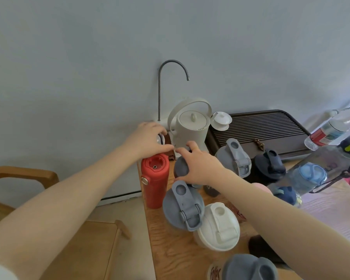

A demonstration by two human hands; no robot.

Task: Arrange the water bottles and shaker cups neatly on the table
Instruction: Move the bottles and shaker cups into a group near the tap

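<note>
A red bottle [155, 179] stands at the table's left edge with its mouth uncovered. My left hand [148, 138] is just behind it, fingers pinched on a round lid with a dark ring [161, 140], apparently the bottle's flip lid. My right hand [198, 167] grips the top of a grey shaker cup [180, 168] right of the red bottle. Nearer me stand another grey shaker cup [183, 207] and a white one [218, 225]. Further right are a grey shaker [233, 158], a dark navy shaker [269, 167] and a clear bottle with a blue lid [311, 174].
A white kettle [192, 126] under a gooseneck tap [171, 67] stands by the wall. A dark slatted tea tray [261, 128] lies behind the cups. A plastic water bottle [331, 131] lies at the right. A grey lid [249, 267] is at the bottom; a wooden chair [22, 174] is left of the table [170, 249].
</note>
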